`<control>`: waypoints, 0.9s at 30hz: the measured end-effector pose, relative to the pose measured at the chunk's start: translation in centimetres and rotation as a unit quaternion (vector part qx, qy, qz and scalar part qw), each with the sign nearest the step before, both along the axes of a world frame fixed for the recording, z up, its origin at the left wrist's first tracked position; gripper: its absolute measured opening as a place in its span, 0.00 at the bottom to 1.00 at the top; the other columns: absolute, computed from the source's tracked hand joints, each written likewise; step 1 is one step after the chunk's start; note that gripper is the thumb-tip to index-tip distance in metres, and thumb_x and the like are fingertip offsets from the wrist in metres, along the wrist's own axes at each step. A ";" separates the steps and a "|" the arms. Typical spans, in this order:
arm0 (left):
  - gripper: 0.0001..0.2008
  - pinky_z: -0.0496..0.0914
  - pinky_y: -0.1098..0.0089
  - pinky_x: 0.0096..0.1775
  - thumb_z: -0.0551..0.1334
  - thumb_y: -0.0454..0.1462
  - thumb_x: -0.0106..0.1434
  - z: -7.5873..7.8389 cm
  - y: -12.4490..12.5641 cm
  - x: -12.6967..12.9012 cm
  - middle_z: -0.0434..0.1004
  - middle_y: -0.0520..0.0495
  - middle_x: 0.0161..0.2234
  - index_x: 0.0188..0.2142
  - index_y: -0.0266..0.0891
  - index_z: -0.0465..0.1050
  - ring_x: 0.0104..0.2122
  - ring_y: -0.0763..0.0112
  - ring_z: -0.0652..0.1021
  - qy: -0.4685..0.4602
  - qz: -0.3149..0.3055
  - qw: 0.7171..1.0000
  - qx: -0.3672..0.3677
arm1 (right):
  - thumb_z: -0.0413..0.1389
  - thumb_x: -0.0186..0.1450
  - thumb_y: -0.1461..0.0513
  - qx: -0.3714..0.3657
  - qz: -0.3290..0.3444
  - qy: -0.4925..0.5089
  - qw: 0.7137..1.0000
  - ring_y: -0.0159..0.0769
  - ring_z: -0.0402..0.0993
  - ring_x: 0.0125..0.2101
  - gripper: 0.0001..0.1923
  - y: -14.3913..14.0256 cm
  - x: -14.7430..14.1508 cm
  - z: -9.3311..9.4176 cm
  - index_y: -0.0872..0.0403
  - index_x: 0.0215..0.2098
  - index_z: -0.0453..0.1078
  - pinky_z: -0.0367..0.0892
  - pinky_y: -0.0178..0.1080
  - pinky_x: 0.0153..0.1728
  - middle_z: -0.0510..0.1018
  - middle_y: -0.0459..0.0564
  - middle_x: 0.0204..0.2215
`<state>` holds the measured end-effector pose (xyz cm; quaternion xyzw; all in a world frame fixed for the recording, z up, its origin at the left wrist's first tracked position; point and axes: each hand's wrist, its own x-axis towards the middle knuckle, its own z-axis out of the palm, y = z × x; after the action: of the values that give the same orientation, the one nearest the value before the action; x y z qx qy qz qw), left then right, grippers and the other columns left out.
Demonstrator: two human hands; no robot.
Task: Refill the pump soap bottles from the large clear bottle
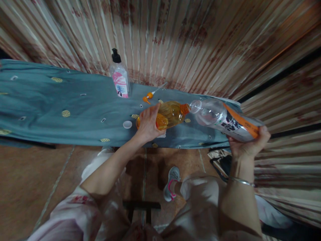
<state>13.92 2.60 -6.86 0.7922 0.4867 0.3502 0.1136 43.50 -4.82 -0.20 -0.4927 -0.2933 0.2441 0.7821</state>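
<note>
My left hand [149, 124] is wrapped round an amber bottle [173, 112], tilted with its orange neck pointing right. Clear plastic is what my right hand [250, 142] grips: a large bottle [213, 113] with an orange, black and silver label, lying nearly on its side with its mouth towards the left. The two mouths meet or almost meet; whether they touch I cannot tell. Behind my left hand lies an orange pump top [148, 97] with a thin tube. A round white cap [127, 124] rests left of the amber bottle.
A clear pump bottle [120, 80] with a black top and pink label stands at the back of the narrow, teal-covered table [82, 110]. Pleated curtains [155, 40] hang behind and to the right. A dark bag [222, 164] sits below the table's right end.
</note>
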 end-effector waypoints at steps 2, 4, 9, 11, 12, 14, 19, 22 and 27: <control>0.50 0.62 0.52 0.54 0.70 0.40 0.46 0.0 0.0 0.0 0.65 0.39 0.55 0.64 0.42 0.46 0.54 0.50 0.68 0.002 0.001 1.000 -0.003 | 0.54 0.47 0.45 0.004 0.001 0.008 1.000 0.29 0.66 0.20 0.24 0.1 0.0 0.0 0.54 0.32 0.70 0.60 0.30 0.11 0.71 0.44 0.25; 0.49 0.62 0.52 0.54 0.70 0.40 0.46 0.0 0.1 0.0 0.65 0.39 0.55 0.64 0.41 0.47 0.53 0.50 0.68 0.005 0.001 1.000 -0.003 | 0.55 0.46 0.46 0.007 0.001 0.016 1.000 0.30 0.68 0.21 0.23 0.1 0.1 0.0 0.54 0.32 0.70 0.62 0.31 0.12 0.72 0.44 0.25; 0.49 0.63 0.52 0.54 0.70 0.41 0.46 -0.1 0.1 0.0 0.66 0.39 0.54 0.63 0.40 0.47 0.53 0.50 0.68 0.011 0.005 1.000 0.000 | 0.55 0.46 0.46 0.013 0.006 0.017 1.000 0.31 0.69 0.22 0.23 0.2 0.2 -0.1 0.54 0.32 0.70 0.62 0.32 0.12 0.71 0.44 0.26; 0.49 0.63 0.52 0.54 0.70 0.40 0.46 -0.1 0.1 0.0 0.65 0.39 0.54 0.63 0.40 0.47 0.53 0.50 0.68 0.010 0.004 1.000 0.002 | 0.54 0.47 0.45 0.010 0.005 0.007 1.000 0.31 0.67 0.20 0.24 0.1 0.2 -0.1 0.54 0.32 0.70 0.59 0.31 0.10 0.70 0.44 0.24; 0.49 0.63 0.52 0.54 0.70 0.40 0.46 -0.1 0.1 0.0 0.65 0.39 0.54 0.63 0.40 0.47 0.53 0.51 0.68 0.009 0.003 1.000 0.003 | 0.54 0.48 0.45 0.008 0.004 0.002 1.000 0.30 0.66 0.19 0.24 0.1 0.3 -0.2 0.54 0.32 0.70 0.58 0.30 0.09 0.70 0.44 0.24; 0.49 0.62 0.52 0.55 0.70 0.40 0.46 0.0 0.0 0.0 0.65 0.39 0.54 0.63 0.41 0.47 0.53 0.50 0.68 0.007 0.002 1.000 0.002 | 0.53 0.48 0.44 0.006 0.002 0.001 1.000 0.29 0.64 0.18 0.24 0.1 0.3 -0.2 0.54 0.32 0.70 0.56 0.30 0.08 0.69 0.43 0.23; 0.48 0.63 0.51 0.54 0.70 0.40 0.47 0.3 0.0 0.1 0.66 0.40 0.54 0.63 0.41 0.47 0.53 0.49 0.68 0.010 0.003 1.000 -0.006 | 0.54 0.47 0.45 0.011 0.002 0.013 1.000 0.29 0.66 0.19 0.23 0.3 0.4 -0.2 0.54 0.32 0.70 0.59 0.30 0.10 0.69 0.43 0.24; 0.48 0.63 0.51 0.54 0.70 0.40 0.47 0.3 0.0 0.1 0.66 0.40 0.53 0.63 0.41 0.47 0.52 0.48 0.68 0.012 0.003 1.000 -0.008 | 0.54 0.48 0.45 0.012 0.004 0.014 1.000 0.29 0.66 0.20 0.24 0.2 0.5 -0.3 0.54 0.33 0.70 0.59 0.30 0.11 0.70 0.43 0.25; 0.48 0.63 0.51 0.54 0.70 0.40 0.46 0.2 0.0 0.1 0.67 0.40 0.53 0.63 0.44 0.48 0.52 0.47 0.68 0.000 0.003 1.000 -0.007 | 0.54 0.48 0.45 0.010 0.004 0.011 1.000 0.29 0.66 0.20 0.23 0.1 0.4 -0.3 0.53 0.33 0.70 0.59 0.30 0.11 0.70 0.43 0.25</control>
<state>13.98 2.61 -6.68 0.7901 0.4913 0.3470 0.1186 43.92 -4.68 -0.52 -0.4813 -0.2890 0.2497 0.7890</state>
